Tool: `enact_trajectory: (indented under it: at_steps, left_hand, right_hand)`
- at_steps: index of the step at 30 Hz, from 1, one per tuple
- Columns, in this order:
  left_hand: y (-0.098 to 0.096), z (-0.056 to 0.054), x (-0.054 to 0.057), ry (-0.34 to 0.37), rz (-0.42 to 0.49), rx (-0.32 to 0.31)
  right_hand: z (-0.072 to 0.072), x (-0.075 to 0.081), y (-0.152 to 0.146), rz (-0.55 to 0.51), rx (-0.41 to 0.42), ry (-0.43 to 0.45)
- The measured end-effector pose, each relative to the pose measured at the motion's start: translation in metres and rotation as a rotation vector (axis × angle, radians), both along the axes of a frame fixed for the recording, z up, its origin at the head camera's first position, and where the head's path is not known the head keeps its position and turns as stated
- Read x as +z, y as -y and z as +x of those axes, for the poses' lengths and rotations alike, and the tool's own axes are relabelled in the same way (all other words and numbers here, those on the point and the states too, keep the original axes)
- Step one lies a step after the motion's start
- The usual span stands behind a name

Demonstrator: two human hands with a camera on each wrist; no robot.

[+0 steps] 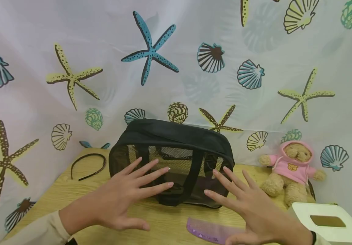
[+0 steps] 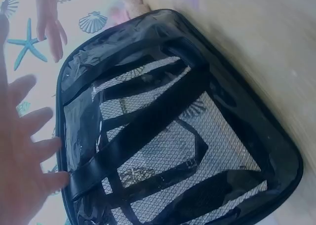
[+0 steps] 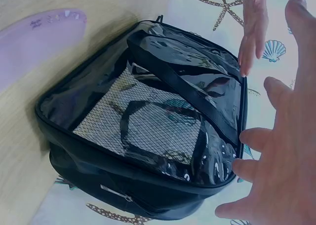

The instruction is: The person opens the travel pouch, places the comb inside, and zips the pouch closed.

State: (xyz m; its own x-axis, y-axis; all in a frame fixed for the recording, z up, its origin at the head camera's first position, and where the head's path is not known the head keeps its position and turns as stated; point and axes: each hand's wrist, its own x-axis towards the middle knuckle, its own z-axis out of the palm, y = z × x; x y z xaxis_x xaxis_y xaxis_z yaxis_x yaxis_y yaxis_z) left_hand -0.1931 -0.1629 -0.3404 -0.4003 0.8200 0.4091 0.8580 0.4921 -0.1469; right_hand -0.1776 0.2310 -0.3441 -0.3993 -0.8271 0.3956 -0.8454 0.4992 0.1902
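A black bag [image 1: 176, 134] with a see-through front, mesh and strap handles stands upright on the wooden table. In front of its left half, my left hand [image 1: 130, 195] is spread with fingers straight and holds nothing. My right hand [image 1: 252, 211] is likewise spread, before the bag's right end, and is empty. Below the right hand lies a purple comb [image 1: 207, 231], partly hidden by the thumb. The right wrist view shows a zipper pull [image 3: 117, 193] on the bag's side, and the left wrist view shows the slanting strap [image 2: 143, 129].
A dark headband [image 1: 88, 156] lies left of the bag. To the right sits a teddy bear [image 1: 295, 170] in a pink hoodie, with a white box [image 1: 304, 217] with a slot in front of it. A curtain [image 1: 169, 20] printed with shells and starfish hangs behind the table [image 1: 47, 211].
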Motion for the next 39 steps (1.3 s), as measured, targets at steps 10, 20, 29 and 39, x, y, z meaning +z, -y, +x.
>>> enact_trajectory:
  at_steps: [10,20,29,39]
  left_hand:
    - [0.005,-0.022,0.035,-0.111,0.637,-0.092]
    - [0.058,-0.058,0.029,0.126,1.025,0.175]
    - [0.055,-0.073,-0.024,0.299,1.012,0.312]
    - [0.063,-0.079,-0.035,0.426,1.071,0.287]
  right_hand:
    - [-0.021,0.032,-0.004,-0.12,-0.115,-0.031]
    - [-0.078,0.041,-0.008,-0.255,-0.486,0.372]
    - [-0.123,0.012,-0.026,-0.299,-0.538,1.246]
    - [-0.145,-0.011,-0.041,-0.568,-0.32,1.386]
